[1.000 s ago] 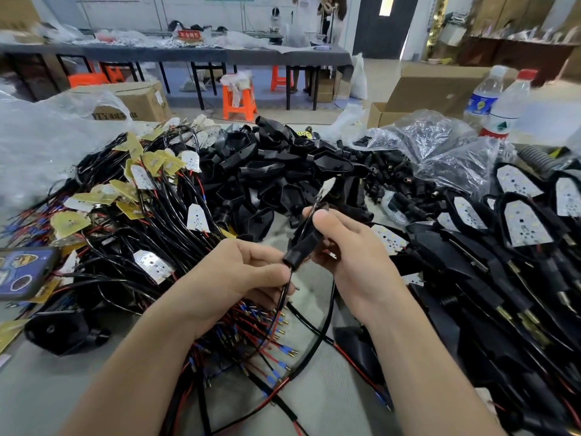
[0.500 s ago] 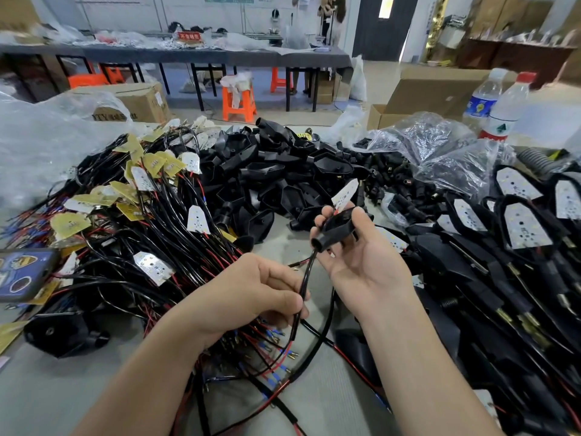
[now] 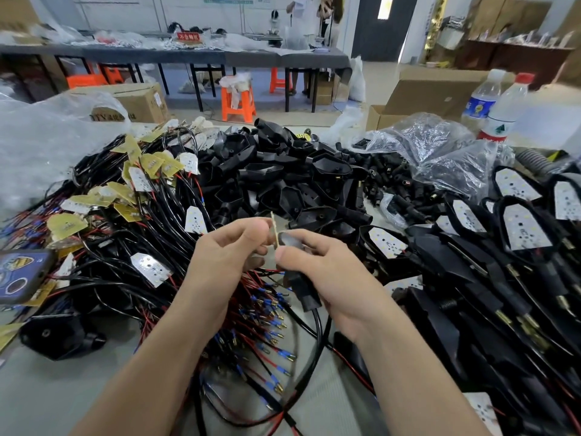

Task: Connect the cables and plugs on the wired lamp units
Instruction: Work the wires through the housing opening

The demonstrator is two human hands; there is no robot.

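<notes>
The fingers (image 3: 253, 227) of our left hand (image 3: 226, 258) are curled and pinch a thin lamp board (image 3: 274, 226). Our right hand (image 3: 333, 278) is wrapped round a black housing (image 3: 306, 297). We work over a grey surface (image 3: 56, 391). To our left lies a tangle of wired boards (image 3: 147, 212) with red and black leads. A heap of empty black shells (image 3: 283, 171) is piled beyond the hands. To our right are rows of assembled units (image 3: 522, 234), their white boards facing up. A phone (image 3: 22, 275) rests at the left edge, and crumpled clear bags (image 3: 446, 152) and two water bottles (image 3: 500, 111) sit at the far right. The room behind holds a long table (image 3: 188, 56), orange stools (image 3: 237, 102) and cardboard boxes (image 3: 135, 102). Between our hands, the board stands upright and edge-on to us, gripped by the left fingertips. Its lower edge meets the open end of the housing, just above the right thumb; we cannot tell whether it is seated inside. A black cable (image 3: 319, 338) leaves the housing's narrow end below the right palm and loops down to the surface.
</notes>
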